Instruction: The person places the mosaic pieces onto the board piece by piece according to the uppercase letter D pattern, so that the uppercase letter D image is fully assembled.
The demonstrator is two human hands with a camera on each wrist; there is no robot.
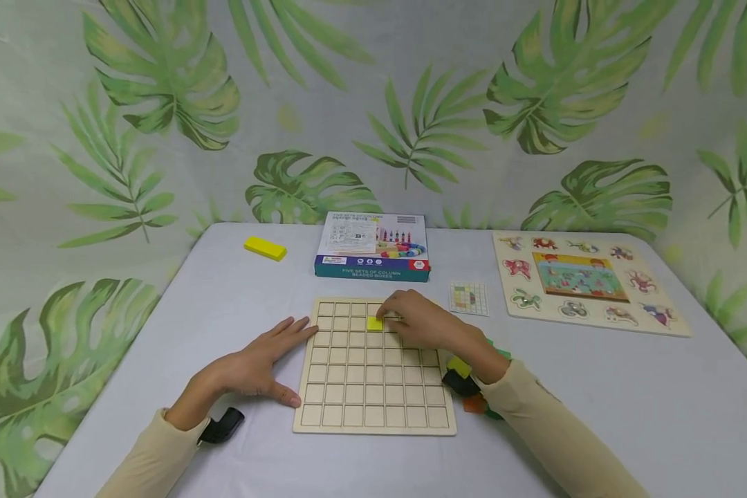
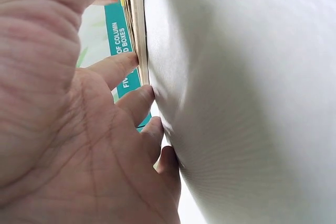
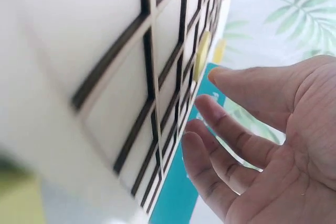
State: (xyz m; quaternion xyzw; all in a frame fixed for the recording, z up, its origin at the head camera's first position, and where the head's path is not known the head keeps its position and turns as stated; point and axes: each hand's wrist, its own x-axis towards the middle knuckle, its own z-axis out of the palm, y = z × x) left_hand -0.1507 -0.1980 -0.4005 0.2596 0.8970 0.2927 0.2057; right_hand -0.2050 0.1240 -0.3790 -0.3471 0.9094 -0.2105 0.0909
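Observation:
A square wooden grid board [image 1: 356,395] lies on the white table. One yellow tile [image 1: 374,323] sits in a cell of its second row from the far side, around the middle. Beside that tile is my right hand [image 1: 420,319], over the board's far right part. In the right wrist view its thumb and relaxed fingers [image 3: 207,166] are apart with nothing between them, and the yellow tile [image 3: 202,56] rests on the grid. My left hand [image 1: 249,363] is spread along the board's left edge. Its fingertips [image 2: 139,98] touch that edge in the left wrist view.
Several coloured pieces [image 1: 459,366] lie right of the board, partly hidden by my right wrist. Behind stand a boxed set [image 1: 373,268] and a long yellow block [image 1: 265,248]. A small pattern card [image 1: 479,304] and a sea-animal puzzle board [image 1: 597,326] lie at right.

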